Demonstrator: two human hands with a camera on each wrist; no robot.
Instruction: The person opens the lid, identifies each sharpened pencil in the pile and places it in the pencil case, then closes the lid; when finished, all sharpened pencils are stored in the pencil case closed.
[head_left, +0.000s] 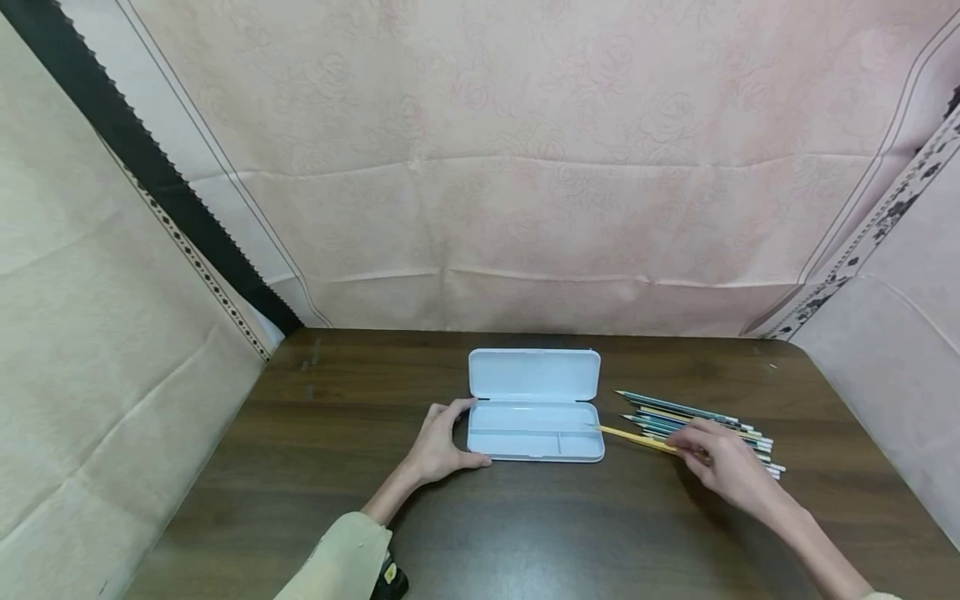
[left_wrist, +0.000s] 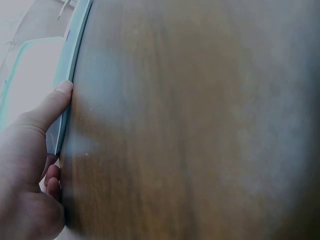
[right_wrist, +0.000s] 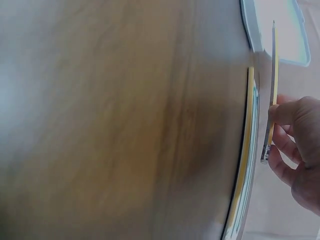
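An open light-blue pencil case [head_left: 535,417] lies on the table, its lid [head_left: 534,374] folded back. My left hand [head_left: 441,446] grips the case's left end, thumb at the front edge and index finger near the hinge side; the thumb [left_wrist: 57,100] shows on the rim in the left wrist view. My right hand [head_left: 723,467] pinches a yellow pencil [right_wrist: 274,75] near its back end. The pencil's point reaches over the case's right rim. Close by the right hand lies a bundle of green and yellow pencils [head_left: 678,407], partly hidden under that hand.
The dark wooden table [head_left: 315,467] carries the case and the pencils. A pale patterned cloth [head_left: 525,208] hangs behind it, with more cloth panels at the left [head_left: 112,333] and right [head_left: 892,333] sides.
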